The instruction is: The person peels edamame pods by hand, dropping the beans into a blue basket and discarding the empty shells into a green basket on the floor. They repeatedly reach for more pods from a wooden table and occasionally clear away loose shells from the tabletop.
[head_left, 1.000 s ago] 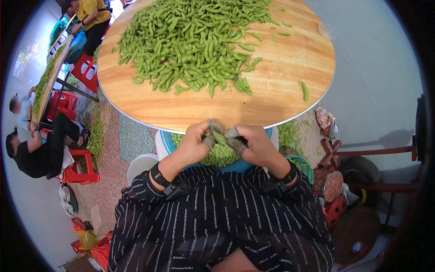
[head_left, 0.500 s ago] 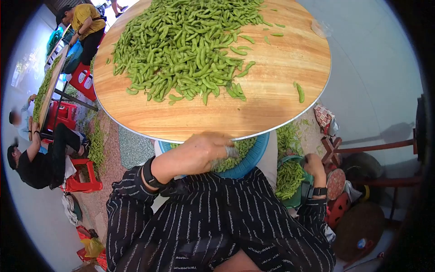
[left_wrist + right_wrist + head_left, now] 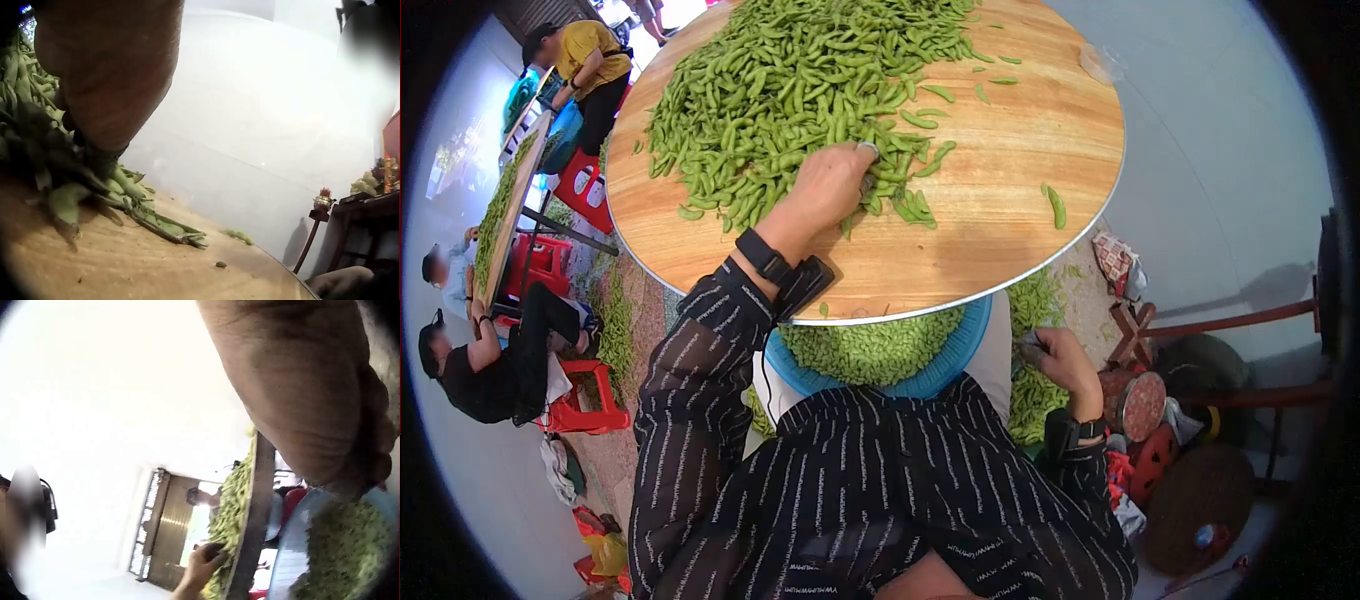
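Observation:
In the head view, my left hand (image 3: 830, 190) reaches over the table into the near edge of a heap of green edamame pods (image 3: 770, 110). Its fingers bend down among the pods, and the fingertips are hidden. My right hand (image 3: 1065, 360) hangs low at the right, loosely curled over a basket of pods or husks (image 3: 1040, 400), with no pod visible in it. Grey wrapping shows on a finger of each hand. Between my legs, under the table rim, a blue basin (image 3: 977, 340) holds shelled green beans (image 3: 870, 345).
The round wooden table (image 3: 1020, 200) bears a stray pod (image 3: 1055, 207) at its right side. Green husks (image 3: 615, 330) litter the floor. Several people sit or stand at another table at left, beside red stools (image 3: 585, 395). Wooden furniture legs (image 3: 1230, 325) stand at right.
Both hands were together over the basin, working a pod. They parted: the right went down to the basket at right, while the left moved up onto the heap.

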A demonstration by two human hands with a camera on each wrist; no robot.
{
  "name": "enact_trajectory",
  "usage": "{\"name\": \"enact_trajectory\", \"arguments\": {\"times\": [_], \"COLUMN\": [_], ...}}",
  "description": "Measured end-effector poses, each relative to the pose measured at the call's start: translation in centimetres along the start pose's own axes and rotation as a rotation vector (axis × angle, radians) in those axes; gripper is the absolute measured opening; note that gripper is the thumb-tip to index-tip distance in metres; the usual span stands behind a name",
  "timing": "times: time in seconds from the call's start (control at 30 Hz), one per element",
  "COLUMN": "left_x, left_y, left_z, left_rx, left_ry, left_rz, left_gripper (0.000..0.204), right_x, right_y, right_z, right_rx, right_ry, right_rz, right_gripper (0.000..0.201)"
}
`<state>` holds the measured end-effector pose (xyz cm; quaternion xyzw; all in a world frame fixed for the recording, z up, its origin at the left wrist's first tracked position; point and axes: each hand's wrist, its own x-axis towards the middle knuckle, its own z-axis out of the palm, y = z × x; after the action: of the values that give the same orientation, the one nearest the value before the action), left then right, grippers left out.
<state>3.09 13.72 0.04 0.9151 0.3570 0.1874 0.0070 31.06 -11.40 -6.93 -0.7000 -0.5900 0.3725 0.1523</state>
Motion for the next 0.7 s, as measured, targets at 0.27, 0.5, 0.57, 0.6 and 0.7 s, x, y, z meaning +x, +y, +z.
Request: {"name": "enact_trajectory", "arguments": {"times": [0.27,0.5,0.57,0.6,0.7], "left_x": [1.2,0.4,-0.3,-0.7,-2.7], "left_y": [-0.1,0.6,0.7,1.2,2.7], "left_z": [0.6,-0.4,-0.5,-1.1,-3.6], "left_rx": [-0.032,0.077,0.046,-0.117,-0.461], "left_ry": [-0.047,-0.041,-0.018,-0.001,-0.049], "left_rz": [-0.037,0.139,0.137,-0.007,-0.210], "left_gripper": [0.017,0.015,0.017,0.015,0.014], "right_x": [2.2,3.1,3.5,3.8,4.3], "right_y": [-9.2,-11.3,-11.7,-11.9,-13.9], "right_z": [0.0,1.6,1.7,1.7,1.9], "right_rx": [0.159,0.406,0.484,0.557,0.968], "right_ry": [-0.055,0.011,0.013,0.016,0.030], "right_rz": [-0.390,-0.463,-0.403,-0.349,-0.294], "right_gripper": [0.011,0.011,0.012,0.015,0.019]}}
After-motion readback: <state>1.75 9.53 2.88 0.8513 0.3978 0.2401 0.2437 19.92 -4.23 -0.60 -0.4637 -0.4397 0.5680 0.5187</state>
